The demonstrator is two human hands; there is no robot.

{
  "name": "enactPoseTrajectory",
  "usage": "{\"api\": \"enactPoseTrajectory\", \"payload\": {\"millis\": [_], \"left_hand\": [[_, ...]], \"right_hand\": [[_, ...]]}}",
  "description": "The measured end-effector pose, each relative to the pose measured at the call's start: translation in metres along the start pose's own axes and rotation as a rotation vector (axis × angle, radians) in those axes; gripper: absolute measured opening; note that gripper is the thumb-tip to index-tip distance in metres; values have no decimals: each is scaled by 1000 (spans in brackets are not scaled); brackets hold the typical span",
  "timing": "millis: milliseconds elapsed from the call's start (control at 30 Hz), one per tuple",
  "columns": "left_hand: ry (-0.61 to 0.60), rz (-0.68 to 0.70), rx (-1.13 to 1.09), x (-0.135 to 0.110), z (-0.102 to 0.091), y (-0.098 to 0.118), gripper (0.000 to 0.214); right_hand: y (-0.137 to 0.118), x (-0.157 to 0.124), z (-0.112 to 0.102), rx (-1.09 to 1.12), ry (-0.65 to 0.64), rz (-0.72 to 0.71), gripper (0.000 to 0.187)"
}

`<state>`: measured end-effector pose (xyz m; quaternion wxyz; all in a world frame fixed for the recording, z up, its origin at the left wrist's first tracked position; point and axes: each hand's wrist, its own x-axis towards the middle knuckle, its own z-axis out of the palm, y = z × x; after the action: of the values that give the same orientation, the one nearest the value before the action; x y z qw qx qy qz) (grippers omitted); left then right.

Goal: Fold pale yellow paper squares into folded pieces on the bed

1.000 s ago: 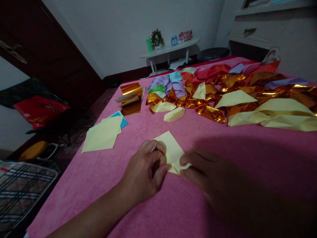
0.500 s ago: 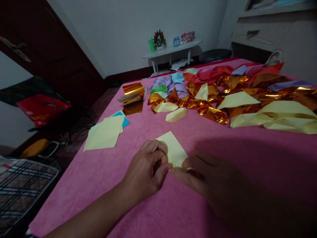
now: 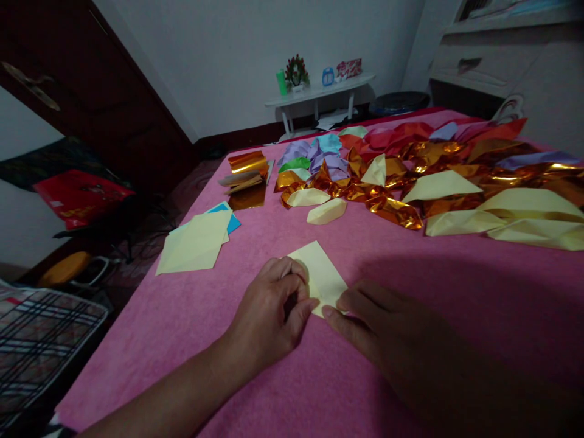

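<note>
A pale yellow sheet of paper [image 3: 325,271] lies on the pink cloth [image 3: 219,328] in front of me, its near edge folded. My left hand [image 3: 276,304] grips the left part of that near edge, fingers curled and thumb pressed on it. On the right of the same edge, my right hand [image 3: 374,316] pinches the paper between thumb and bent fingers; it is in deep shadow. Both hands partly hide the fold. Just beyond the sheet rests a folded yellow paper piece [image 3: 326,212].
Many folded pieces of yellow, coloured and gold foil paper [image 3: 396,210] spread across the far right. At left lie a stack of yellow sheets [image 3: 194,243], with blue underneath, and a stack of gold foil sheets [image 3: 249,176]. A white side table [image 3: 319,91] stands behind.
My right thumb has slid a little to the right along the near edge, away from my left thumb. My left hand stays in place. The view has shifted slightly.
</note>
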<state>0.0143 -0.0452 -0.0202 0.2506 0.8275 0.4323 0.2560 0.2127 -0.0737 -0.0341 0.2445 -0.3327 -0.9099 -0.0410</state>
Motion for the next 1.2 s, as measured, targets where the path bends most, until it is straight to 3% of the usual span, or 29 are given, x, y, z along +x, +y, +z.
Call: {"api": "enactPoseTrajectory", "payload": {"millis": [267,500,633,733,933,1200], "left_hand": [[33,-33,13,-2,-4,-6,15],[-1,288,63,-13,-4,-4,18],[-37,341,162,-15,-7,-4,24],[7,404,308,-8,-9,-8,17],[51,523,453,2,-9,-12,13],[34,424,385,-16,1,-2,22]], "right_hand": [[5,0,-4,4,-19,-37,19],[9,-1,-4,138,-14,-25,20],[15,1,-5,300,40,111,34],[20,3,-5,338,65,171,44],[24,8,-6,353,69,210,33],[27,12,-11,306,61,241,22]]}}
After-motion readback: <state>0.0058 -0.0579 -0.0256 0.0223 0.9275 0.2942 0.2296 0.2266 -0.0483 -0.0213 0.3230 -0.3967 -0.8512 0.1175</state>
